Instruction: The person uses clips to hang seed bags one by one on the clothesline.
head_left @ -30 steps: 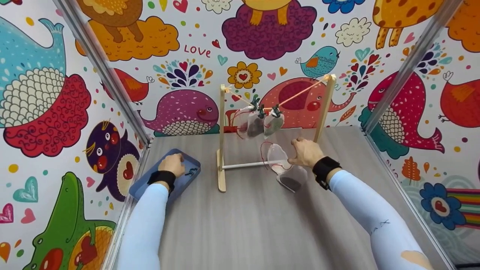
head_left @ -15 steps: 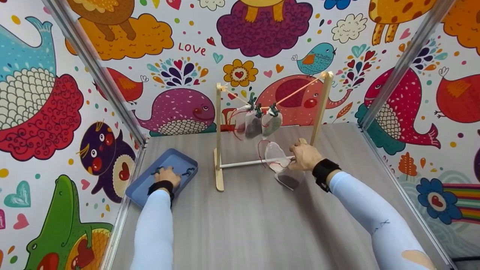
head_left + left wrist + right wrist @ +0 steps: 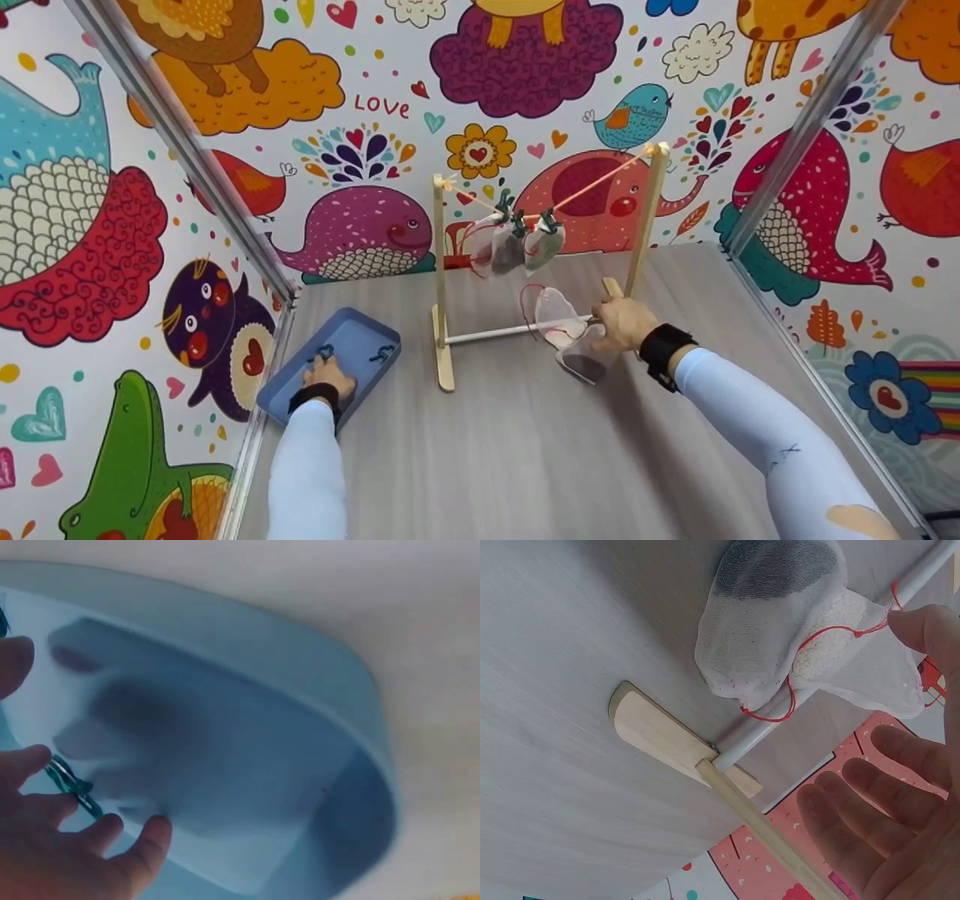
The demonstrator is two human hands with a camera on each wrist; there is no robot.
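Spreading apart at a green clip (image 3: 71,784) in the blue tray (image 3: 356,341), our left hand's (image 3: 330,380) fingers show no sure contact; the clip looks light and stiff, best pinched at one end. Our right hand (image 3: 626,324), fingers parted, hangs beside two mesh bags (image 3: 776,634) by the white rod (image 3: 480,337); limp and light, they'd lift best by the neck. Only the right wrist view reveals pale grains (image 3: 826,637) inside one.
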